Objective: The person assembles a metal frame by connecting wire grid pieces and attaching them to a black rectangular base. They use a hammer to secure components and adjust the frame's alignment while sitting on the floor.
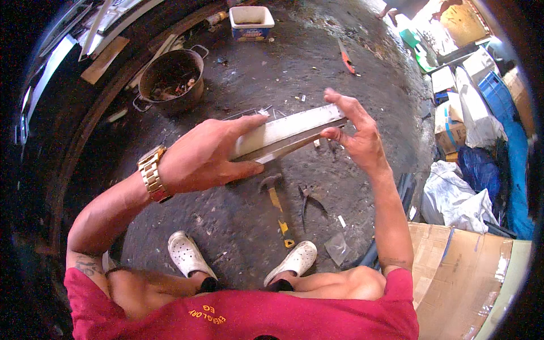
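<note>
A white channel-shaped strip (292, 131), with a dark groove along its length, is held up in front of me between both hands, tilted so its right end is higher. My left hand (207, 148), with a gold watch on the wrist, grips the left end between thumb and fingers. At the other end, my right hand (358, 133) pinches the strip, thumb below and fingers above. On the floor beneath lie a hammer (276, 205) with a yellow and black handle and a pair of dark pliers (310, 204). Thin metal pieces (266, 111) show partly behind the strip.
A two-handled metal pot (171, 81) with scraps inside stands at the far left; a white tub (251, 24) stands farther back. A saw with an orange handle (347, 60) lies far right. Cardboard (453, 272), boxes and bags (456, 195) line the right side.
</note>
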### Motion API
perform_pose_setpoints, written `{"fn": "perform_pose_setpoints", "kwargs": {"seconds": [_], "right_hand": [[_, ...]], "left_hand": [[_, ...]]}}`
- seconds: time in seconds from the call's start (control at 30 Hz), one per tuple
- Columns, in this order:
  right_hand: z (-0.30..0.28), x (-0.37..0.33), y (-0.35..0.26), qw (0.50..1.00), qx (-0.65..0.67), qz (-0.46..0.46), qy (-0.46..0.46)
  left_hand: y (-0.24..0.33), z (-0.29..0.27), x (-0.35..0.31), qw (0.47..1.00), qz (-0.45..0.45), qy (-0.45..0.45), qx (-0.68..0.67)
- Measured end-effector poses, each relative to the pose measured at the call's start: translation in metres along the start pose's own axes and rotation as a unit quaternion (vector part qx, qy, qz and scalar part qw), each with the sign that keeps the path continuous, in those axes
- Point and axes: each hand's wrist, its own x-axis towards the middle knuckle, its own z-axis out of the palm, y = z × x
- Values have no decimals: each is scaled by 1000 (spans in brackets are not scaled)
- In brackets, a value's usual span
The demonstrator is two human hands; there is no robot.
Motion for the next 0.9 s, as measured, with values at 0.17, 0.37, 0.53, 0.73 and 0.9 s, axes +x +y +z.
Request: {"fn": "perform_pose_setpoints", "kwargs": {"seconds": [0.17, 0.37, 0.53, 0.73, 0.9], "right_hand": [[-9, -11, 11, 983, 128, 135, -5], [-7, -18, 25, 969, 180, 169, -29], [-4, -17, 34, 950, 244, 187, -50], [9, -4, 41, 949, 266, 166, -24], [6, -6, 30, 954, 260, 138, -60]], "left_hand": [[2, 5, -2, 998, -30, 3, -60], [4, 10, -1, 997, -18, 28, -64], [0, 0, 2, 994, -84, -6, -63], [-16, -25, 16, 994, -79, -20, -71], [-20, -49, 13, 990, -110, -59, -68]]}}
